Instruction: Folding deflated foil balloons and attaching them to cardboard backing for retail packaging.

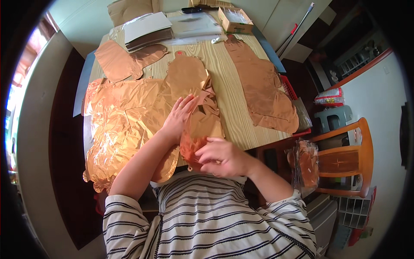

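Flat copper-coloured foil balloons, not inflated, cover the left and middle of the table. My left hand lies on the middle foil balloon, its fingers stretched out over the foil. This balloon has a rounded far end with a small red tab. Nearer to me, my right hand is by the table's front edge, its fingers bent and apart. Its fingertips are beside a folded reddish-orange part of the foil, and I cannot tell whether they touch it. A crumpled, shiny foil pile spreads to the left of my left arm.
Another flat foil balloon lies along the right side of the wooden table. At the back are a stack of cards, clear plastic bags and a small cardboard box. A wooden chair with bagged foil stands at the right.
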A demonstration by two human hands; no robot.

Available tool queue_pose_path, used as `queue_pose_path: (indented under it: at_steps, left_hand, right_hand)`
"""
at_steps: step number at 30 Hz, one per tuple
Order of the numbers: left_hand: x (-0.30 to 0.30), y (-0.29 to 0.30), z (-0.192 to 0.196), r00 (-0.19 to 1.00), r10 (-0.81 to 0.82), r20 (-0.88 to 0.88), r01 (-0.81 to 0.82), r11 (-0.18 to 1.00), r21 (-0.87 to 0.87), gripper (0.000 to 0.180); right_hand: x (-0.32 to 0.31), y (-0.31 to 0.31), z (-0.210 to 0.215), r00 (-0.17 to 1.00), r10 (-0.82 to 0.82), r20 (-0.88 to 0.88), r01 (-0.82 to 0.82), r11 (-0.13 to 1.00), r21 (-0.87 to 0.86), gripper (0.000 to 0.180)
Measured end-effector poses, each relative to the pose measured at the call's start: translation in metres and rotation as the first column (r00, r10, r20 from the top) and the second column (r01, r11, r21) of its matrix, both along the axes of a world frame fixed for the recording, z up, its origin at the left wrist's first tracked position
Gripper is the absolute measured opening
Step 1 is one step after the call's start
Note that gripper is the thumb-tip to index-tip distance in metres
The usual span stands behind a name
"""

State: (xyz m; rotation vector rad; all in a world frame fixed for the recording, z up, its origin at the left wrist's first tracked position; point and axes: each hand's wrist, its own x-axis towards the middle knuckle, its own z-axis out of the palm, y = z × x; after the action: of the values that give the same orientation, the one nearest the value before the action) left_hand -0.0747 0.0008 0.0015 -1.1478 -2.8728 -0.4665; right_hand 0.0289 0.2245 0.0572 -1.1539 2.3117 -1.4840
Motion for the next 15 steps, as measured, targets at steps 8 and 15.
queue_pose_path:
  at_steps: [8, 15]
  left_hand:
    - [-0.001, -0.001, -0.023, 0.991, -0.013, -0.136, 0.028, 0.994, 0.108, 0.094]
    - [-0.003, -0.003, -0.017, 0.998, -0.062, -0.005, 0.061, 0.969, 0.239, 0.102]
  right_hand:
    - [-0.092, 0.040, -0.054, 0.779, -0.342, -0.525, 0.540, 0.792, 0.284, 0.057]
    - [-0.091, 0.017, -0.053, 0.908, -0.211, -0.361, 0.399, 0.694, 0.599, 0.078]
